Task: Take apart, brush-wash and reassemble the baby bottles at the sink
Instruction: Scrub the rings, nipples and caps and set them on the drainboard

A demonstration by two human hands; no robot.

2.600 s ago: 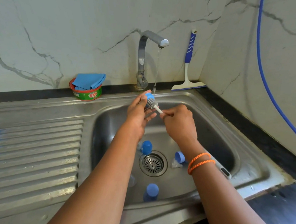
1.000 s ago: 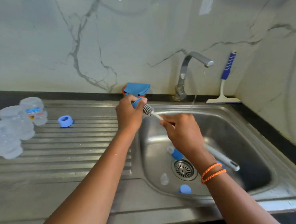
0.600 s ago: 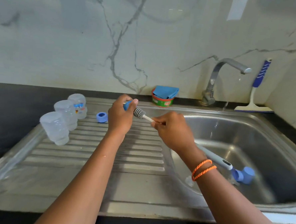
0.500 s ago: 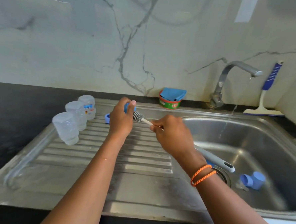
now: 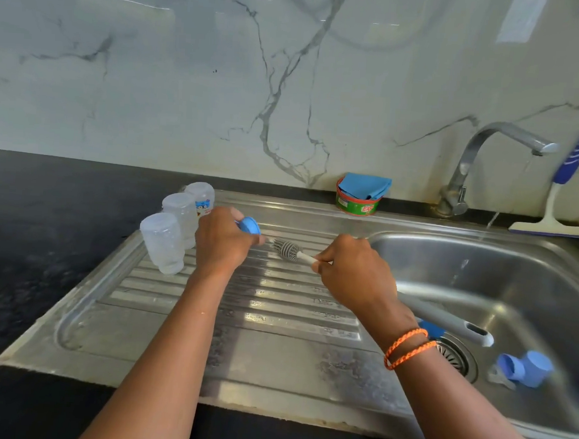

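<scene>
My left hand (image 5: 223,240) grips a small blue bottle ring (image 5: 249,225) above the ribbed drainboard (image 5: 249,305). My right hand (image 5: 352,270) holds the bottle brush (image 5: 288,249) by its white stem; the grey bristle head is just right of the ring, outside it. The brush's grey handle (image 5: 451,322) sticks out behind my wrist over the basin. Three clear bottle bodies (image 5: 163,242) stand upside down at the drainboard's far left. Blue caps (image 5: 526,368) lie in the sink basin (image 5: 515,277) near the drain (image 5: 456,356).
The tap (image 5: 488,153) runs a thin stream into the basin. A green soap tub with a blue cloth (image 5: 362,195) sits at the back rim. A blue-handled squeegee (image 5: 560,202) leans on the wall at far right. Black counter (image 5: 43,238) lies left.
My hands moved from over the basin under the tap to above the drainboard. The brush head, earlier inside the blue ring, is now pulled out of it.
</scene>
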